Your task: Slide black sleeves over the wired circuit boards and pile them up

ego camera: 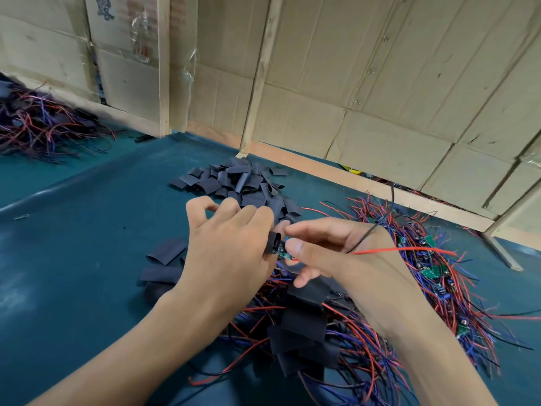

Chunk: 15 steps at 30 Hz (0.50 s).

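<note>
My left hand pinches a black sleeve by its open end. My right hand pinches a small green circuit board, whose tip sits at the sleeve's mouth. The board's red wire and black wire trail right over my right hand. A heap of empty black sleeves lies just beyond my hands. Bare wired boards are spread to the right. Sleeved boards with red and blue wires are piled under my wrists.
Everything lies on a teal mat. A second tangle of sleeved boards and wires sits at the far left. Cardboard panels on wooden battens wall off the back. Loose flat sleeves lie left of my left hand.
</note>
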Tool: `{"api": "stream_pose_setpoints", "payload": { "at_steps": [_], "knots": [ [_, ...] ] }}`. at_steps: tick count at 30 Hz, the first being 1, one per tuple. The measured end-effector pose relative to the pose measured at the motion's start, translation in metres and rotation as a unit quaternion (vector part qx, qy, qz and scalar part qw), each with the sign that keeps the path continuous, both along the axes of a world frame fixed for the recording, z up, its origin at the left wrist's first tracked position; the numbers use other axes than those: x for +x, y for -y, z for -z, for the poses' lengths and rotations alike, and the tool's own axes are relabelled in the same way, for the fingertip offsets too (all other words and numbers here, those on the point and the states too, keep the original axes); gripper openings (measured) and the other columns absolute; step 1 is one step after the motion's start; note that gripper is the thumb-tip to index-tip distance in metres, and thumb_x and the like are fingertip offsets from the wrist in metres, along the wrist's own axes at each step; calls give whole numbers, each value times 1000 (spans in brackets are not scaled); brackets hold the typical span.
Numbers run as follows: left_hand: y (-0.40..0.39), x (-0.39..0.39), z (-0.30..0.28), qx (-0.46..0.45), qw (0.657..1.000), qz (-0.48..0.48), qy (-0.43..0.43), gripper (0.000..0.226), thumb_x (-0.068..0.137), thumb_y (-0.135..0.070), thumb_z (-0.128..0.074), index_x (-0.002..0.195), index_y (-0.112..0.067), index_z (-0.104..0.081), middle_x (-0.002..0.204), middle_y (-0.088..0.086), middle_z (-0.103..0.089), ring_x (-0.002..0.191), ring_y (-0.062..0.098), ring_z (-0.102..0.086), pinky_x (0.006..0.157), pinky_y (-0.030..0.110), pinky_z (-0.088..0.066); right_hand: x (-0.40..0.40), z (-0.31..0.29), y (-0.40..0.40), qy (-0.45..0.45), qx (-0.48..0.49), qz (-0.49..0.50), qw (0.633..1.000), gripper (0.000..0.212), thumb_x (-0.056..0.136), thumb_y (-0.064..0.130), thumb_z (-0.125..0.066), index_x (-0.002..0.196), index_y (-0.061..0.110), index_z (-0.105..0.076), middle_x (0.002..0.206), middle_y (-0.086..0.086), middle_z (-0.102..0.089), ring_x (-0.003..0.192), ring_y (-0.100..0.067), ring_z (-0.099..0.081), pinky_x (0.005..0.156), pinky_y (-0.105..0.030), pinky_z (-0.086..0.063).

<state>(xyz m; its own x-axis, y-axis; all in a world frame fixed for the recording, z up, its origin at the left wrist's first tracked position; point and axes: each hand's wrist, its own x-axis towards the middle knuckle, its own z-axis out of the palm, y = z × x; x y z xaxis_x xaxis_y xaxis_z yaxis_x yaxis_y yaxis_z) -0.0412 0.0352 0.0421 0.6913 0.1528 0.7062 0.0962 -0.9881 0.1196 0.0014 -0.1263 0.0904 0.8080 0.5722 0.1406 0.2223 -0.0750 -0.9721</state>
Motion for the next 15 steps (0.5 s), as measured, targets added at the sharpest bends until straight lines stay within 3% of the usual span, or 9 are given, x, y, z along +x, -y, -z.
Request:
{"api": "stream_pose_setpoints", "payload": {
  "at_steps": [5,8,11,14,15],
  "knots": [
    [5,0,1,9,1000,28,5,19,84,-29,-46,68,-20,-51,60,-8,-52,68,21,-50,84,43,-25,1,3,-2,16,12,39,999,13,74,2,-84,83,6,-75,81,-13,-76,57,-19,-69,51,-28,-58],
    [6,0,2,13,999,45,-12,16,81,-23,-54,66,-19,-48,57,-7,-48,62,22,-47,80,42,-25,3,3,2,-22,13,25,999,19,65,8,-91,77,8,-76,82,-16,-76,68,-28,-75,70,-36,-63],
    [6,-2,-1,-7,998,57,-39,15,80,-22,-42,67,-17,-48,55,-5,-48,59,24,-47,78,42,-29,8,0,9,-77,15,-27,997,17,66,3,-84,81,10,-78,90,-23,-74,81,-34,-75,81,-41,-61],
    [10,-3,-3,-15,993,107,-45,8,74,-23,-53,76,-16,-51,56,-9,-42,55,23,-44,74,40,-29,10,-1,9,-69,-7,-35,997,22,68,-11,-82,79,9,-79,79,-23,-73,68,-29,-72,66,-37,-62],
    [11,-3,-5,-16,991,121,-49,15,70,-24,-59,80,-15,-52,59,-10,-38,55,22,-42,73,40,-28,11,1,9,-68,-13,-36,997,23,69,-14,-81,79,7,-78,75,-22,-72,64,-27,-70,62,-35,-61]
  ]
}}
